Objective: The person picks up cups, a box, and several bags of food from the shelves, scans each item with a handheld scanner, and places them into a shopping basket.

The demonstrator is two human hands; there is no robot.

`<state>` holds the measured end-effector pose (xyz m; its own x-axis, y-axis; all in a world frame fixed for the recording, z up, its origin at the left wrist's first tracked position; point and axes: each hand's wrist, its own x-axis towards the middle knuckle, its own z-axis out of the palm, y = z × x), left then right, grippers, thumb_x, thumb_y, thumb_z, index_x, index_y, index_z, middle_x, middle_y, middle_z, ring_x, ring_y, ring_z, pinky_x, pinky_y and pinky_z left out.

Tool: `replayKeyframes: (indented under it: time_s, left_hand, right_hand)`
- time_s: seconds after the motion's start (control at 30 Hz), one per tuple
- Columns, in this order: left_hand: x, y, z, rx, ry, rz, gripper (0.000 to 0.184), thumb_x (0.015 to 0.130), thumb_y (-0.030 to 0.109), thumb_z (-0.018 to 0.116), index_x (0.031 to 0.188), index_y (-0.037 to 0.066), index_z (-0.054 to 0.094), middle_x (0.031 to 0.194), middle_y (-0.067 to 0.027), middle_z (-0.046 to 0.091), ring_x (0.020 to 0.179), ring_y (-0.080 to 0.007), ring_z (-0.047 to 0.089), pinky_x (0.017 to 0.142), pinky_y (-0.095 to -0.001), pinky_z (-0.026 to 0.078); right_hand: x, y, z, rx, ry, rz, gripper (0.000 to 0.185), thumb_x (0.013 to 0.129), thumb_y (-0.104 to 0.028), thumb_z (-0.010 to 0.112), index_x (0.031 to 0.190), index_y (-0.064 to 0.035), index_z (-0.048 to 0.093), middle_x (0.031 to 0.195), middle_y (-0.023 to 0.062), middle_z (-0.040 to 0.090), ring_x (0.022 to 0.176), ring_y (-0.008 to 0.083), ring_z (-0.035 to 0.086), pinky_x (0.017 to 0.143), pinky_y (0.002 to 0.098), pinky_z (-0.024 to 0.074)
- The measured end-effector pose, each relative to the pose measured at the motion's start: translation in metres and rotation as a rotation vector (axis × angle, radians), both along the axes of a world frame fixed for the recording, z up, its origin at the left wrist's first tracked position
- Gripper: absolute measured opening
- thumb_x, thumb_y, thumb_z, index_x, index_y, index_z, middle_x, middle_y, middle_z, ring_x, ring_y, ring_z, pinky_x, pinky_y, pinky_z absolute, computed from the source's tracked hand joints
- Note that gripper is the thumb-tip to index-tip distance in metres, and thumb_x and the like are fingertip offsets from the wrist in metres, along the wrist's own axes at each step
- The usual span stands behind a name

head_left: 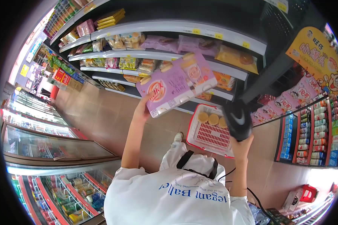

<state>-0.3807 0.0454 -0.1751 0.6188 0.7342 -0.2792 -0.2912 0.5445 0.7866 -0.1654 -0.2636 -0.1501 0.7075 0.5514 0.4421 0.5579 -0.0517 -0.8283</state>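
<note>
A lilac cardboard multipack (178,84) with red-and-white logos and pale rounded tops along its upper edge is held tilted before the metal snack shelves (214,32), gripped at its lower corner by the fingers of the left hand (142,109). The right hand (243,145) is closed around a smooth black scanner-like device (237,120) beside a red-and-white slotted plastic basket (211,138) holding pale round tubs (213,119). Glossy brownish tiles (97,108) run past glass-topped freezers (52,144).
</note>
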Motion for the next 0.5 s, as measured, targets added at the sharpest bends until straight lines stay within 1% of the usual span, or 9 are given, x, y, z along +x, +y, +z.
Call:
replayKeyframes:
  time_s: [0.03,0.07,0.13,0.17,0.2,0.23,0.3,0.4,0.5]
  left_hand:
    - [0.002,-0.004,-0.002,0.089,0.106,-0.031,0.052,0.081,0.023,0.067,0.125,0.004,0.048,0.116,-0.0086,0.060,0.104,-0.0183,0.060,0.090,-0.0334,0.048]
    - [0.004,0.000,-0.018,0.112,0.217,-0.072,0.058,0.073,0.013,0.073,0.124,0.005,0.048,0.115,-0.0065,0.059,0.106,-0.0181,0.058,0.091,-0.0335,0.047]
    - [0.025,-0.017,-0.031,0.222,0.221,-0.147,0.063,0.069,0.008,0.075,0.125,0.005,0.046,0.116,-0.0062,0.058,0.108,-0.0184,0.057,0.093,-0.0339,0.046]
    - [0.034,-0.026,-0.039,0.337,0.217,-0.209,0.069,0.065,0.003,0.077,0.126,0.005,0.044,0.117,-0.0058,0.057,0.110,-0.0188,0.055,0.094,-0.0343,0.045]
    - [0.040,-0.025,-0.080,0.362,0.229,-0.242,0.082,0.059,0.003,0.083,0.128,0.004,0.039,0.119,-0.0067,0.054,0.113,-0.0188,0.053,0.098,-0.0341,0.042]
    - [0.049,-0.036,-0.088,0.355,0.229,-0.264,0.082,0.059,0.003,0.083,0.128,0.004,0.039,0.119,-0.0067,0.054,0.113,-0.0188,0.053,0.098,-0.0341,0.042]
    - [0.072,-0.067,-0.108,0.590,0.311,-0.400,0.094,0.055,0.014,0.089,0.131,0.004,0.035,0.122,-0.0085,0.052,0.115,-0.0181,0.051,0.100,-0.0340,0.040]
    - [0.103,-0.101,-0.164,0.593,0.472,-0.593,0.100,0.051,0.023,0.092,0.131,0.003,0.035,0.123,-0.0117,0.052,0.115,-0.0193,0.051,0.101,-0.0331,0.039]
    - [0.123,-0.130,-0.257,0.603,0.456,-0.609,0.100,0.050,0.020,0.091,0.131,0.004,0.036,0.125,-0.0129,0.051,0.116,-0.0220,0.050,0.102,-0.0337,0.039]
  right_hand:
    - [0.005,-0.008,-0.007,-0.006,0.007,-0.013,0.021,0.070,0.001,0.069,0.089,0.0043,0.060,0.070,0.0062,0.063,0.062,0.0152,0.061,0.060,0.0295,0.0492]
    - [0.013,-0.019,-0.019,0.023,0.118,-0.068,0.018,0.073,0.003,0.067,0.090,0.0042,0.060,0.070,0.0039,0.061,0.059,0.0116,0.057,0.056,0.0269,0.0466]
    - [0.024,-0.040,-0.039,0.055,0.234,-0.125,0.011,0.081,0.005,0.060,0.092,0.0038,0.059,0.068,0.0019,0.056,0.051,0.0047,0.048,0.045,0.0203,0.0371]
    - [0.025,-0.050,-0.044,0.048,0.239,-0.146,0.011,0.081,0.005,0.060,0.092,0.0038,0.059,0.068,0.0019,0.056,0.051,0.0047,0.048,0.045,0.0203,0.0371]
    - [0.025,-0.057,-0.042,0.068,0.324,-0.172,0.011,0.081,0.005,0.059,0.092,0.0039,0.059,0.069,0.0023,0.056,0.051,0.0053,0.048,0.045,0.0206,0.0369]
    - [0.025,-0.064,-0.043,0.090,0.406,-0.199,0.010,0.081,0.005,0.059,0.091,0.0040,0.058,0.069,0.0027,0.056,0.050,0.0059,0.047,0.045,0.0210,0.0367]
    - [0.025,-0.076,-0.051,0.070,0.448,-0.248,0.009,0.081,0.005,0.059,0.090,0.0041,0.058,0.069,0.0028,0.056,0.050,0.0064,0.047,0.045,0.0213,0.0368]
    - [0.020,-0.088,-0.066,0.069,0.546,-0.356,0.006,0.079,0.002,0.061,0.084,0.0039,0.058,0.064,0.0015,0.055,0.049,0.0061,0.048,0.044,0.0222,0.0373]
    - [0.018,-0.104,-0.092,0.078,0.574,-0.475,0.005,0.076,0.001,0.063,0.076,0.0037,0.058,0.057,0.0002,0.053,0.046,0.0058,0.048,0.042,0.0233,0.0374]
